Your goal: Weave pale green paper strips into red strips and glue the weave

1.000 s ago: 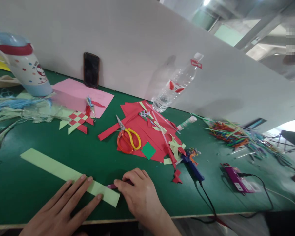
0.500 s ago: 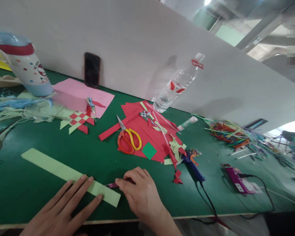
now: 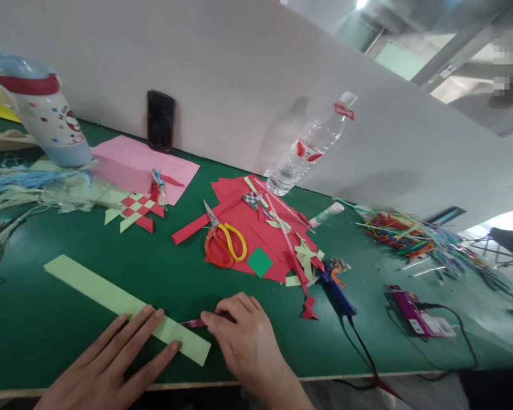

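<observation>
A long light green paper strip (image 3: pixel 96 289) lies slantwise on the green tabletop. My left hand (image 3: pixel 111 361) rests flat across it, fingers spread, fingertips touching the paper near its right part. Closed in a pinch, my right hand (image 3: pixel 250 336) grips a slim purple-handled tool (image 3: pixel 196 323) with a thin pointed tip. That tip is at the strip's upper edge, just right of my left fingertips; whether it touches the paper I cannot tell. Beyond the hands, scissors (image 3: pixel 224 242) with orange and yellow handles lie on red paper sheets (image 3: pixel 256 228), beside a green paper square (image 3: pixel 260 262).
A woven red-and-green paper piece (image 3: pixel 137 212), a pink sheet (image 3: pixel 128 162) and a tumbler (image 3: pixel 55 114) are at the left. A phone (image 3: pixel 160 121) and water bottle (image 3: pixel 303 154) stand by the wall. At right lie a corded blue glue gun (image 3: pixel 337 293) and a purple power strip (image 3: pixel 412 313).
The paper strip has shifted slightly: its far left end moved right and its near right end a little down. The purple-handled tool and both hands have barely moved.
</observation>
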